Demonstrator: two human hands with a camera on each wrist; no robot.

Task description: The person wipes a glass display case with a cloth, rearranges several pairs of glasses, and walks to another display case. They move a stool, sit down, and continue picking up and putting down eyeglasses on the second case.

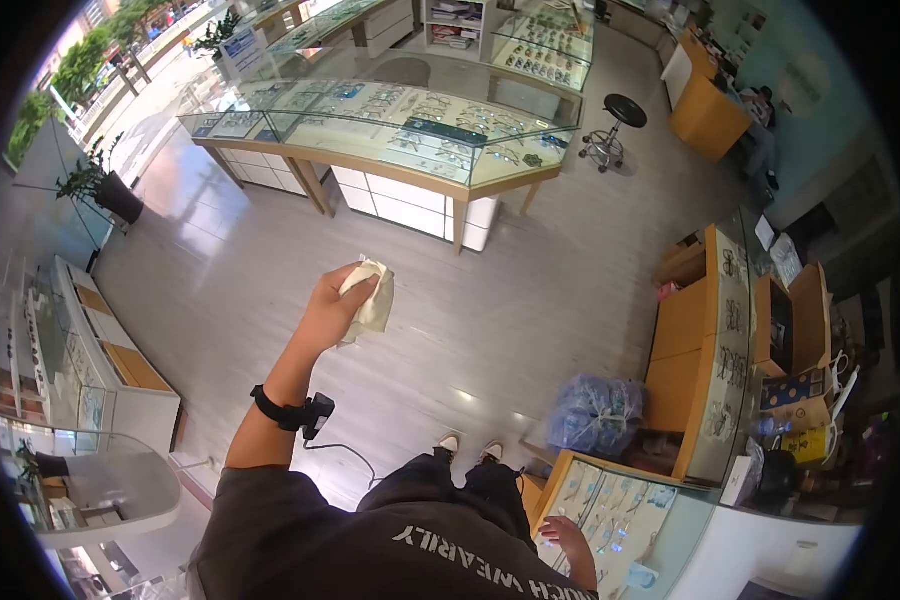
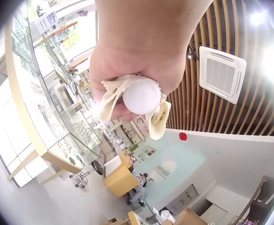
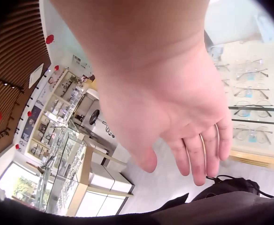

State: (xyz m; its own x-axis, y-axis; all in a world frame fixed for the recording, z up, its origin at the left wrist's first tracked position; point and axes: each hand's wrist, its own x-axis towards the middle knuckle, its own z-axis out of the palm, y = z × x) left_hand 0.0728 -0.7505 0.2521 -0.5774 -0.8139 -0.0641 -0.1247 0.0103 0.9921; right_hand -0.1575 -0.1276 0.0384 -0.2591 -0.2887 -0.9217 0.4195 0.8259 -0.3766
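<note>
Out in front of the body, my left hand (image 1: 338, 306) grips a crumpled cream cloth (image 1: 375, 308). In the left wrist view the cloth's folds (image 2: 159, 121) stick out on both sides of a white thing with a smooth round end (image 2: 141, 95), held in the same hand; I cannot tell what it is. Low at the right side, my right hand (image 1: 567, 540) hangs with its fingers extended and nothing in it. Beside it, in the right wrist view, several pairs of eyeglasses (image 3: 252, 92) lie in a display case.
A glass showcase of eyeglasses (image 1: 370, 150) crosses the room ahead. A wheeled stool (image 1: 625, 110) stands behind its right end. To the right are a wooden counter (image 1: 682, 345), a clear plastic bundle (image 1: 595, 412) and an opened cardboard box (image 1: 815, 315). A seated person (image 1: 760, 115) is far right.
</note>
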